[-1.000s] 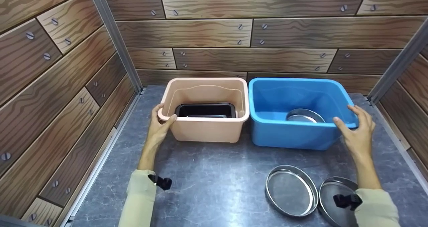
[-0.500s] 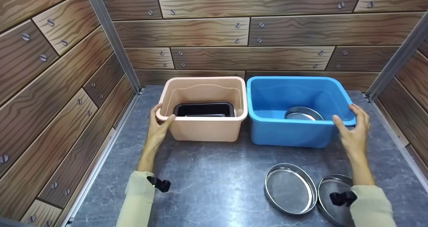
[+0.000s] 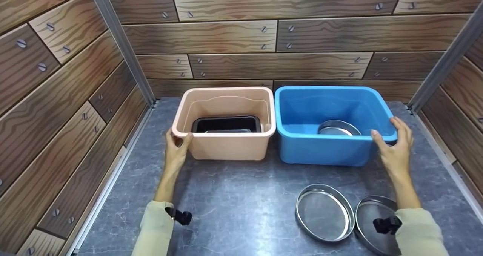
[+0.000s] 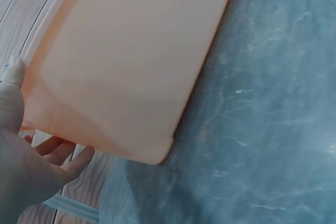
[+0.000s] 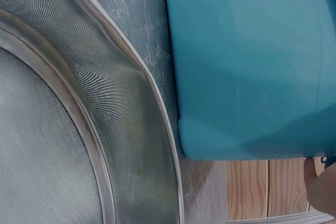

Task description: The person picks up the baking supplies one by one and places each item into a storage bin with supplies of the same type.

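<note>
My left hand [image 3: 175, 152] is at the near left corner of a peach plastic bin [image 3: 228, 148], thumb at the front rim and fingers around the side. In the left wrist view the fingertips [image 4: 84, 156] meet the bin's side wall. My right hand [image 3: 398, 150] holds the near right corner of a blue plastic bin [image 3: 324, 150], thumb on the front rim and fingers over the side rim. Inside the peach bin is a black rectangular pan [image 3: 226, 123]. A round metal-rimmed piece [image 3: 339, 127] lies in the blue bin. The front walls partly hide both.
Two round metal sieves, the left one [image 3: 324, 212] and the right one [image 3: 377, 222], lie on the dark marbled tabletop [image 3: 226, 207] nearer me. My right sleeve covers part of the right sieve. Wood-patterned walls [image 3: 241, 37] enclose the back and sides.
The head view has shifted slightly. My left hand has slid a little back and down at the peach bin's corner, its index finger lower than before. Right hand and bins stay nearly in place.
</note>
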Demonstrator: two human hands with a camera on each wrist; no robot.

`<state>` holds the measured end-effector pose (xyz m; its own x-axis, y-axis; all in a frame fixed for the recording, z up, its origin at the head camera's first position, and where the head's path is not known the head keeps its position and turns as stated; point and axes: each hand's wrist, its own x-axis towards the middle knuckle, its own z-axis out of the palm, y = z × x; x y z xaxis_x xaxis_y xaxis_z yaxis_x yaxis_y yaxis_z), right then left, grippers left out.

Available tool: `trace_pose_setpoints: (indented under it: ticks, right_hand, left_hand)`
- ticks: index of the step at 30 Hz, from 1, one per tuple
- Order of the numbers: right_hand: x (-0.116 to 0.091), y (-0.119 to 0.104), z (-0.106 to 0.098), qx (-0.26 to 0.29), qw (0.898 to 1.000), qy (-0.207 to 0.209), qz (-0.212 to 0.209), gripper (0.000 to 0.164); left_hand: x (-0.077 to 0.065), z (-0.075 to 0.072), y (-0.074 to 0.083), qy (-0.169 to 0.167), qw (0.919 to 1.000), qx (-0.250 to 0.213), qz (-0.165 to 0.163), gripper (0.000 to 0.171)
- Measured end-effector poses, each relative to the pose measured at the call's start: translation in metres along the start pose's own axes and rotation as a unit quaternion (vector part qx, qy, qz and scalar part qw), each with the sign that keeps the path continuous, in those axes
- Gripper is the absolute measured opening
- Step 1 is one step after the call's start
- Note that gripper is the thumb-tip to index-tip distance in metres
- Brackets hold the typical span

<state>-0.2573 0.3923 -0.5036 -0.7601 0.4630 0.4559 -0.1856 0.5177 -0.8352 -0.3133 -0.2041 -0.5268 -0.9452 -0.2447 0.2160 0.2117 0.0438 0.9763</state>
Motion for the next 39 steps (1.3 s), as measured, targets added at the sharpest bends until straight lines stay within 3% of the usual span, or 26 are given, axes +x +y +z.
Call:
trace_pose_setpoints:
  ticks: [10,20,24,27,31,39]
  right_hand:
    - [-0.001,-0.001,-0.001,-0.005,1.0,-0.007,0.011,0.07]
    - [-0.002,-0.001,-0.001,-0.007,1.0,-0.005,0.008,0.068]
    - [-0.002,-0.001,-0.001,-0.01,1.0,-0.004,0.002,0.068]
    - [-0.003,0.0,-0.002,-0.012,1.0,-0.002,-0.003,0.067]
    - [-0.003,0.001,-0.003,-0.009,1.0,-0.002,0.0,0.067]
    - [-0.001,0.0,-0.003,-0.003,1.0,-0.013,0.013,0.068]
  left_hand:
    - [-0.027,-0.002,-0.014,0.003,0.9968,0.072,-0.035,0.075]
    - [-0.046,0.003,-0.026,0.016,0.9965,0.072,-0.041,0.065]
    - [-0.053,0.006,-0.027,0.022,0.9945,0.08,-0.064,0.057]
    - [-0.061,0.011,-0.026,0.025,0.9937,0.074,-0.08,0.049]
    - [-0.069,0.023,-0.021,0.018,0.9954,0.053,-0.077,0.038]
    - [-0.07,0.041,-0.007,-0.038,0.9978,0.008,-0.054,0.027]
